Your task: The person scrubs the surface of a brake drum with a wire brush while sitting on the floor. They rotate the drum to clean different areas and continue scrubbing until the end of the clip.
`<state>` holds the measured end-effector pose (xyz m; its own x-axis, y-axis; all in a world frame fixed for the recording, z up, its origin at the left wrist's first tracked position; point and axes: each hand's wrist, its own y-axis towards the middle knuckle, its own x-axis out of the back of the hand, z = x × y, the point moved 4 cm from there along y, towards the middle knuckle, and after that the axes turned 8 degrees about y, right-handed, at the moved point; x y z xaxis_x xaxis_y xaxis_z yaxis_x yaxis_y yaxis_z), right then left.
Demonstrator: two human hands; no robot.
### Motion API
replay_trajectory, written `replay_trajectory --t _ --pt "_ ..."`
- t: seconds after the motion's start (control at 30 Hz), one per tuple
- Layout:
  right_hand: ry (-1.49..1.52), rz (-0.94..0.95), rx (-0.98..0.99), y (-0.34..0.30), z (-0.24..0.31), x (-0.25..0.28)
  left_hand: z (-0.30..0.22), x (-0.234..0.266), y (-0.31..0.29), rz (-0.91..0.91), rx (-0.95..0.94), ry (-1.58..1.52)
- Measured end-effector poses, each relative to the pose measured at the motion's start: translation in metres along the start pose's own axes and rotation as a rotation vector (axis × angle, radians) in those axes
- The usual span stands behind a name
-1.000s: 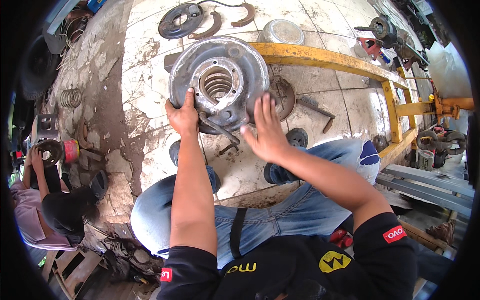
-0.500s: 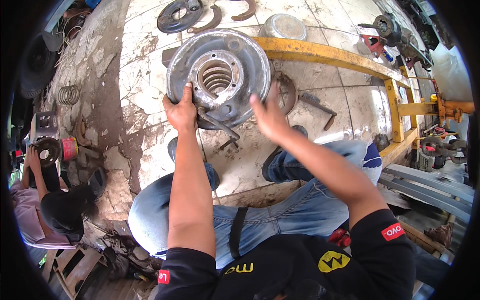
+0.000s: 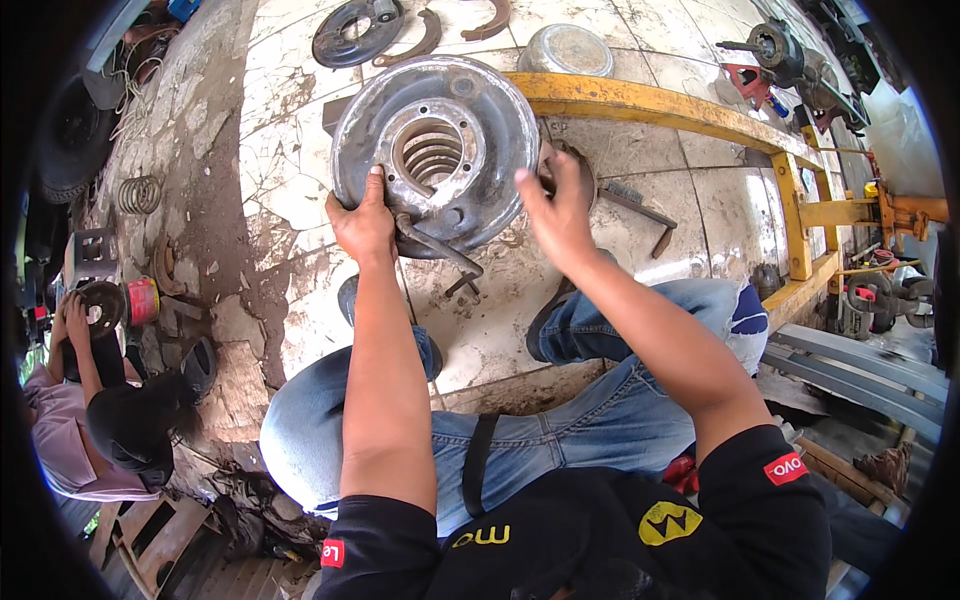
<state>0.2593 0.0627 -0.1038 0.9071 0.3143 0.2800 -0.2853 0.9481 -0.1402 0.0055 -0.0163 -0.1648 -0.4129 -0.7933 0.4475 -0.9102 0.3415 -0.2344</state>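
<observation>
A round dark brake backing plate (image 3: 490, 120) with a ring of bolt holes stands in front of me. Through its centre hole a coil spring (image 3: 430, 155) shows. My left hand (image 3: 365, 222) is closed on the plate's lower left edge, thumb on its face. A bent metal rod (image 3: 437, 245) sticks out from the plate's lower side. Beside the right edge is my right hand (image 3: 560, 215), thumb and fingers apart, holding nothing I can see. Whether its thumb touches the rim I cannot tell. Behind it lies a curved brake shoe (image 3: 585, 185), partly hidden.
A wire brush (image 3: 640, 207) lies on the tiles to the right. Beyond runs a yellow metal frame (image 3: 640, 108). Farther off are a metal bowl (image 3: 568, 52), another backing plate (image 3: 345, 45) and loose brake shoes (image 3: 420, 42). At left, another person's hands (image 3: 75, 322) hold a round part.
My right hand has moved slightly right and down, away from the plate's rim. My left hand and the plate stay nearly in place.
</observation>
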Motion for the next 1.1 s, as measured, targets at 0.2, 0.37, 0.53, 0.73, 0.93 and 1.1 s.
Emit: replay_trajectory --t 0.2,0.37,0.53,0.73,0.93,1.1 --pt "0.506 -0.174 -0.272 0.041 -0.023 0.015 0.0 -0.007 0.001 -0.006 0.01 0.026" --pt "-0.156 -0.02 0.159 -0.007 -0.006 0.02 0.002 -0.002 0.002 -0.016 0.02 0.013" --pt "-0.467 0.128 0.384 -0.047 -0.026 -0.024 -0.007 -0.006 -0.004 0.013 -0.001 -0.053" --pt "-0.638 -0.04 0.4 0.038 0.003 -0.028 -0.002 -0.006 -0.004 -0.034 0.003 -0.021" --pt "-0.622 0.071 0.413 0.053 0.02 -0.02 0.005 -0.006 0.003 0.016 0.023 -0.078" --pt "-0.836 0.157 0.416 -0.014 -0.01 -0.028 0.003 -0.005 0.002 -0.027 -0.026 -0.018"
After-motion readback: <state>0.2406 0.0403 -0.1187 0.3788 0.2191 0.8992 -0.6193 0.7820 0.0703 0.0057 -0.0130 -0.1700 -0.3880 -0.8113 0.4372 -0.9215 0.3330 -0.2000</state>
